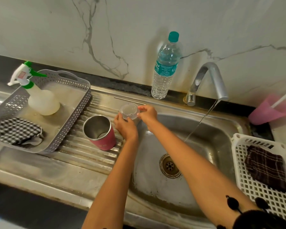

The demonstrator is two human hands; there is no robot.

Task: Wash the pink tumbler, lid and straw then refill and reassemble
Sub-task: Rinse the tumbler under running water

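Both hands on the lid [129, 110], left of the tap [208, 80].
Our left hand [125, 128] and right hand [148, 114] each pinched its rim; the pink tumbler [100, 133] stood open farther left of the tap. We judged it best to turn the lid by the rim under the stream [201, 119].

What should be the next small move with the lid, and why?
Probably carry the clear lid to the right, under the water stream. The left hand and the right hand both hold its rim above the draining board, beside the pink tumbler, while the tap runs with nothing under it.
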